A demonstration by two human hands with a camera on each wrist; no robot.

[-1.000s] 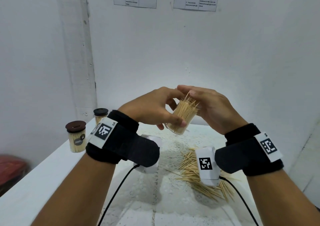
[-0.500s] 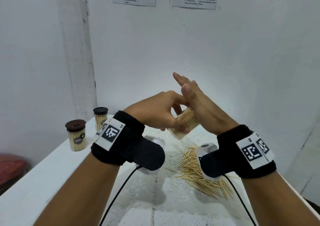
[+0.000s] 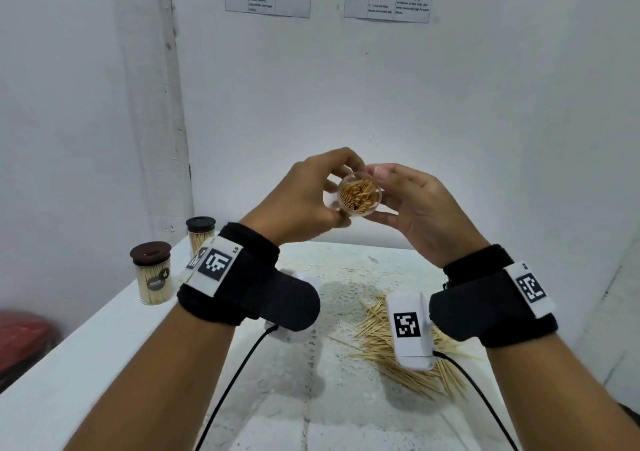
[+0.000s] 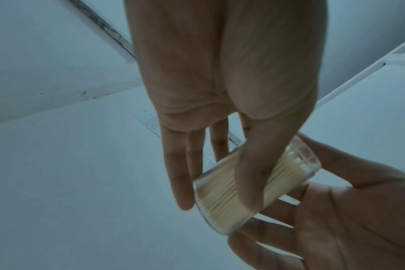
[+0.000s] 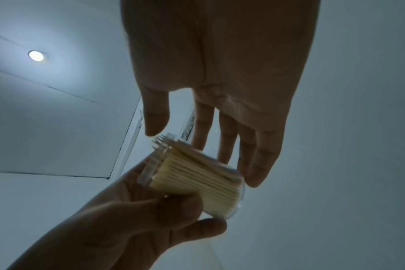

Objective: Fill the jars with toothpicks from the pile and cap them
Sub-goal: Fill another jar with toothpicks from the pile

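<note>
A clear uncapped jar (image 3: 360, 196) packed with toothpicks is held up in the air, its mouth tilted toward me. My left hand (image 3: 311, 205) grips it, thumb across the wall (image 4: 254, 184) and fingers behind. My right hand (image 3: 412, 205) lies against the jar's right side with relaxed, nearly straight fingers (image 5: 257, 155); thumb and index fingertip touch it near the rim. The toothpick tips sit about level with the mouth (image 5: 192, 180). On the table below, the loose toothpick pile (image 3: 391, 350) is partly hidden by my right wrist camera.
Two capped, filled jars (image 3: 152, 274) (image 3: 200, 239) stand near the left edge of the white table (image 3: 86, 364). A lace mat (image 3: 346, 277) lies under the pile. A red object (image 3: 20, 340) sits low beyond the left edge. Walls close in behind and on both sides.
Toothpicks stuck out of the jar, then my right palm pressed on their tips. Now that hand is off to the jar's side, and the jar is tipped mouth toward me.
</note>
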